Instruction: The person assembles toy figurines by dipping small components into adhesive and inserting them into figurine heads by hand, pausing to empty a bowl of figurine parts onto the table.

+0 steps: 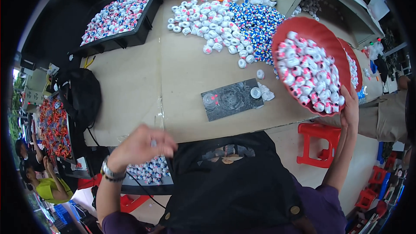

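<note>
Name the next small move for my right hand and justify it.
Probably tip the scalloped red bowl back toward level with the right hand: the rounded white pieces with pink patches crowd its near and left rim while much of the far inner wall lies bare, so a few could spill.

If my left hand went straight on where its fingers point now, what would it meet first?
Probably the black apron, just to the right of your left hand, though that hand is blurred and depth is unclear.
</note>
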Available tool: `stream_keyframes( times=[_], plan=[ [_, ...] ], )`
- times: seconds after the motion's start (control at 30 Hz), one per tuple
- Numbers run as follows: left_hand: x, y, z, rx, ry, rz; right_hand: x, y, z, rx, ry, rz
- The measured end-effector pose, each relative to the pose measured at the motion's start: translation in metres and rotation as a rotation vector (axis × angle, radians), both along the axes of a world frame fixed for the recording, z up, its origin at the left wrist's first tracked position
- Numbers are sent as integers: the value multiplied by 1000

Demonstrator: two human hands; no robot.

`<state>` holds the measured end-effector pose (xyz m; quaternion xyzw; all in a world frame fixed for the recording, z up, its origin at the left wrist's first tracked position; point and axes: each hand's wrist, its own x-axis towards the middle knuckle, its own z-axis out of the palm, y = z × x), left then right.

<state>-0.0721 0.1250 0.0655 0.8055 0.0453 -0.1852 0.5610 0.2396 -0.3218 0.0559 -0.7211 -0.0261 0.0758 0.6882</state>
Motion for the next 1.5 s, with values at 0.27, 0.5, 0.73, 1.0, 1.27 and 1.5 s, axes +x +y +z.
stream_keyframes(
  times=[0.27, 0.5, 0.73, 1.0, 1.27, 1.5],
  plan=[
    [58, 5, -31, -815, -217, 461, 33, 222, 28, 38, -4, 689],
    [60, -9, -35, -573, -380, 993, 61, 397, -20, 65, -225, 1034],
    [83, -16, -67, -365, -478, 1357, 41, 498, -41, -173, -443, 933],
    [102, -17, -101, -264, -644, 1402, 45, 533, -76, 123, -282, 882],
    [111, -27, -96, 111, -857, 1238, 37, 517, -71, 281, -242, 806],
    [121, -35, -87, -26, -830, 1259, 43, 515, -74, 538, -50, 827]
  ],
)
